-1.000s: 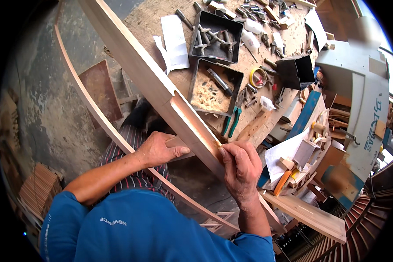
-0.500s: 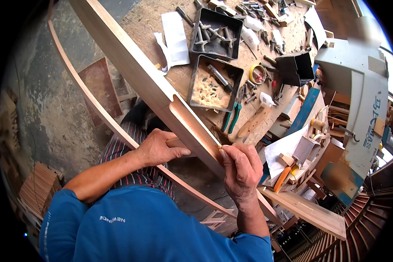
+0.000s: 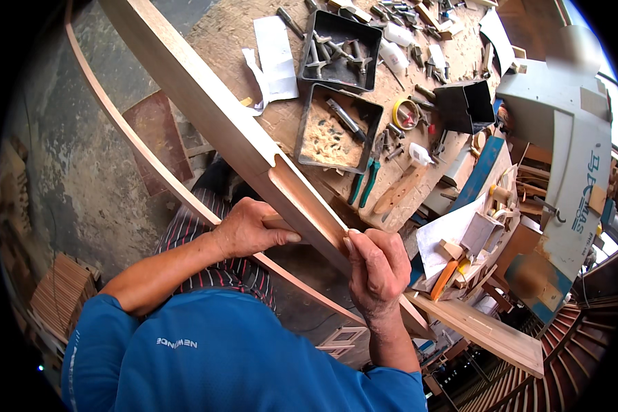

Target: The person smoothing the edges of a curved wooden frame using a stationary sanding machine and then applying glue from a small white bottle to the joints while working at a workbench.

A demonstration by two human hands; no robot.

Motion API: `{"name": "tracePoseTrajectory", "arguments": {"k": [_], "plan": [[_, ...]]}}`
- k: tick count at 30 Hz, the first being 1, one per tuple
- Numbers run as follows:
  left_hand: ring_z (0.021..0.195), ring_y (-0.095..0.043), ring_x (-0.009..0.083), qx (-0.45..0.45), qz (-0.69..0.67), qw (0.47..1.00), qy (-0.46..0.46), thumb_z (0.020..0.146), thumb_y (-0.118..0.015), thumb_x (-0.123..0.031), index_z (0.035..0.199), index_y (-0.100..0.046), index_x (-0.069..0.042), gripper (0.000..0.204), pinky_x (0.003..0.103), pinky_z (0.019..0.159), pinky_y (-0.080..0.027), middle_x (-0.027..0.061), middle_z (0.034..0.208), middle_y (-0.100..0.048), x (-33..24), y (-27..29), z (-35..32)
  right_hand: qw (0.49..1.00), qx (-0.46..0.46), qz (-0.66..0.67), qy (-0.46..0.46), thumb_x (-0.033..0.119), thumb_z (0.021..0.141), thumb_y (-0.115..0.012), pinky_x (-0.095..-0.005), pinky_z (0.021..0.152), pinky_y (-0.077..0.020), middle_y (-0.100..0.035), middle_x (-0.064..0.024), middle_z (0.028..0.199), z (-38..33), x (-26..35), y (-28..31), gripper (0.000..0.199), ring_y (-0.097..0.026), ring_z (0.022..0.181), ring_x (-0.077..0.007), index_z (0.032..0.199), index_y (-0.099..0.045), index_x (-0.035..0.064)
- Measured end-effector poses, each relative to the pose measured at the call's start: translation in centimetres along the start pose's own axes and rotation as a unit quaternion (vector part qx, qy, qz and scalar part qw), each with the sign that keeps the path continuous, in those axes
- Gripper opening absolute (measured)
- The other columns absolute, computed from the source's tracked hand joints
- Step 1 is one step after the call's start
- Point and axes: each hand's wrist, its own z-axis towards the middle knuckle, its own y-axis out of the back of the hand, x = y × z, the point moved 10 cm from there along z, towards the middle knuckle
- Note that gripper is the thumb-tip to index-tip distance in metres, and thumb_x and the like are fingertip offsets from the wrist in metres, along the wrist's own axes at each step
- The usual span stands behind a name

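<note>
1. At the far left, a stack of thin wooden slats point(image 3: 58, 295) lies on the floor, and a thin curved wooden strip point(image 3: 127, 130) sweeps down past your knees.
2. Your left hand point(image 3: 250, 230) is closed on the long wooden board point(image 3: 206, 110), thumb lying along its lower side and fingers wrapped behind it.
3. The board runs diagonally from upper left down to lower right, tilted on edge, with a stepped notch cut in it just above your hands.
4. Your right hand point(image 3: 378, 271) grips the board's edge just beside the left one, fingertips pressed on the top edge.
5. Right of the board, on the dusty workbench point(image 3: 220, 34), sit two black metal trays point(image 3: 336, 127) holding tools and sawdust, with green-handled pliers point(image 3: 364, 182) just below them.
</note>
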Motion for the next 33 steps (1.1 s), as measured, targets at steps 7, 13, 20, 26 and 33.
{"name": "tracePoseTrajectory", "arguments": {"k": [7,13,20,26,33], "plan": [[0.072,-0.071,0.0184,0.014,-0.005,1.0,0.012,0.081,-0.079,-0.032,0.107,-0.074,-0.011,0.033,0.031,0.069,-0.057,0.007,0.077,-0.072,-0.1,-0.2,0.4,0.999,-0.039,-0.004,-0.022,-0.011,0.07,-0.076,-0.0315,0.056,-0.0469,-0.062,-0.0116,0.08,-1.1,-0.8,0.9,0.028,-0.058,0.067,-0.0242,0.096,-0.069,-0.0025],[0.074,-0.071,0.0191,-0.008,0.009,0.998,-0.056,0.08,-0.081,-0.03,0.106,-0.074,-0.01,0.034,0.031,0.07,-0.057,0.0074,0.079,-0.073,-1.0,-0.1,0.5,0.999,-0.038,-0.007,-0.025,-0.01,0.07,-0.076,-0.0312,0.056,-0.0471,-0.062,-0.0113,0.08,-1.5,-0.9,1.0,0.029,-0.058,0.067,-0.0237,0.097,-0.069,-0.0022],[0.08,-0.072,0.0195,0.024,-0.02,0.999,0.02,0.08,-0.081,-0.028,0.106,-0.074,-0.01,0.033,0.031,0.074,-0.057,0.0074,0.087,-0.075,0.1,-0.6,0.4,0.998,-0.047,-0.002,-0.032,-0.008,0.072,-0.078,-0.031,0.056,-0.0471,-0.063,-0.0112,0.08,-2.0,-1.1,1.3,0.028,-0.058,0.067,-0.0233,0.098,-0.069,-0.0012],[0.079,-0.072,0.0162,0.019,-0.024,1.0,-0.001,0.081,-0.081,-0.026,0.107,-0.073,-0.009,0.033,0.03,0.073,-0.057,0.0068,0.086,-0.074,0.0,-0.7,0.1,0.998,-0.055,0.007,-0.024,-0.006,0.073,-0.078,-0.0311,0.056,-0.0473,-0.064,-0.0111,0.079,-1.2,-0.7,1.2,0.025,-0.059,0.066,-0.0236,0.096,-0.069,-0.0012],[0.077,-0.071,0.0154,0.009,-0.023,1.0,-0.006,0.081,-0.081,-0.028,0.108,-0.073,-0.009,0.033,0.029,0.073,-0.057,0.0066,0.086,-0.074,-0.1,-0.6,0.1,0.998,-0.058,0.007,-0.006,-0.004,0.073,-0.079,-0.0312,0.055,-0.0473,-0.063,-0.0111,0.079,-0.8,-0.4,0.7,0.023,-0.059,0.065,-0.0239,0.093,-0.07,-0.0014]]}}
